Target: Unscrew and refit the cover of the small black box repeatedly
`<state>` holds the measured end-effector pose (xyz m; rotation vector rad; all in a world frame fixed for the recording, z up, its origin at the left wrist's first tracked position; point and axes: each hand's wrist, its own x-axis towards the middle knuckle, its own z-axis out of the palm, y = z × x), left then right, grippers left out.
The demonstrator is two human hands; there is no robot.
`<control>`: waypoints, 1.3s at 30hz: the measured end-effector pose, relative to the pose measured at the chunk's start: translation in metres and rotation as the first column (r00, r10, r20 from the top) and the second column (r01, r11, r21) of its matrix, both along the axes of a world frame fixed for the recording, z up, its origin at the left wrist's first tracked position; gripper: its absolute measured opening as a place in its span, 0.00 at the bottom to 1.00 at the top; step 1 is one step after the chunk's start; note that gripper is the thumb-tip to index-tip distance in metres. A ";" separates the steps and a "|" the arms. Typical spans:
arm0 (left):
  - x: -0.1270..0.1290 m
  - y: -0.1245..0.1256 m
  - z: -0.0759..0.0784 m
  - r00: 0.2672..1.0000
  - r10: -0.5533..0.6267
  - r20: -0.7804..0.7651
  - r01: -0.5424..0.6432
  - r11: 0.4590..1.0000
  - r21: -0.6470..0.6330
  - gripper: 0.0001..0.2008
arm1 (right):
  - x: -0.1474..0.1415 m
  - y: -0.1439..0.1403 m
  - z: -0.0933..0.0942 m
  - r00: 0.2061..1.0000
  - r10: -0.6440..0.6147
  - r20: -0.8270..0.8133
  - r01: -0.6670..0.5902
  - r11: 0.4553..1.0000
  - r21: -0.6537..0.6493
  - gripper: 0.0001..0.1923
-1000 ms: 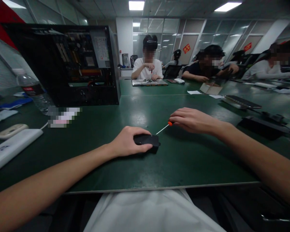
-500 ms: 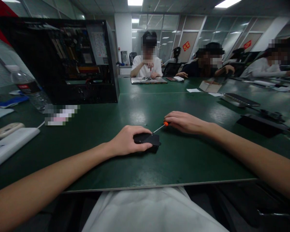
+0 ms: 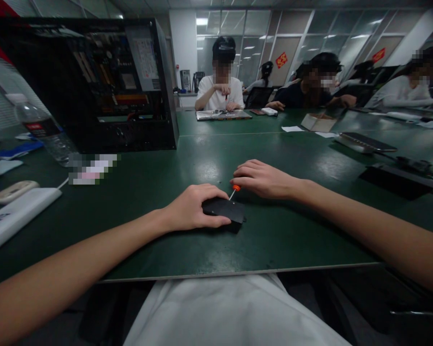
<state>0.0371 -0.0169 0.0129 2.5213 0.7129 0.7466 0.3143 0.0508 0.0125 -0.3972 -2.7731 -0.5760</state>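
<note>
On the green tabletop point(image 3: 292, 240) lies a small flat black box-like part point(image 3: 222, 208), its exact kind unclear. My left hand point(image 3: 195, 206) grips it from the left, thumb on the near side and fingers along the far side. A screwdriver point(image 3: 237, 188) with an orange handle end and a thin metal shaft is in my right hand point(image 3: 265, 179). Its shaft slants down to the far edge of the black part. Most of the handle is hidden by my fingers, and whether the tip touches a screw cannot be made out.
An open computer case point(image 3: 130, 86) stands at the left, near a plastic bottle point(image 3: 45, 129) and a white power strip-like block point(image 3: 18, 216). To the right are a small open box point(image 3: 317, 123) and dark parts point(image 3: 397, 180). Across the table, a person point(image 3: 222, 93) works on a flat panel.
My right hand has shifted left and closer to the black part, and the screwdriver now stands steeper. The black part has turned slightly under my left hand.
</note>
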 end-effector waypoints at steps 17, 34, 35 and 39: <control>-0.006 0.001 0.002 0.999 0.031 -0.031 -0.031 0.999 -0.020 0.24 | 0.013 0.002 -0.009 0.999 0.022 -0.044 -0.027 0.994 -0.106 0.15; -0.021 0.010 0.011 0.999 -0.039 -0.019 0.039 0.999 -0.037 0.18 | 0.028 0.008 -0.007 0.976 -0.209 0.057 0.217 0.940 -0.264 0.19; -0.021 0.010 0.011 0.999 -0.035 -0.017 0.035 0.999 -0.035 0.18 | 0.026 0.006 -0.006 0.977 -0.208 0.040 0.211 0.938 -0.274 0.20; -0.018 0.009 0.009 1.000 -0.014 -0.011 0.014 1.000 -0.016 0.18 | 0.013 -0.015 0.002 0.977 -0.162 -0.136 0.096 0.913 -0.397 0.22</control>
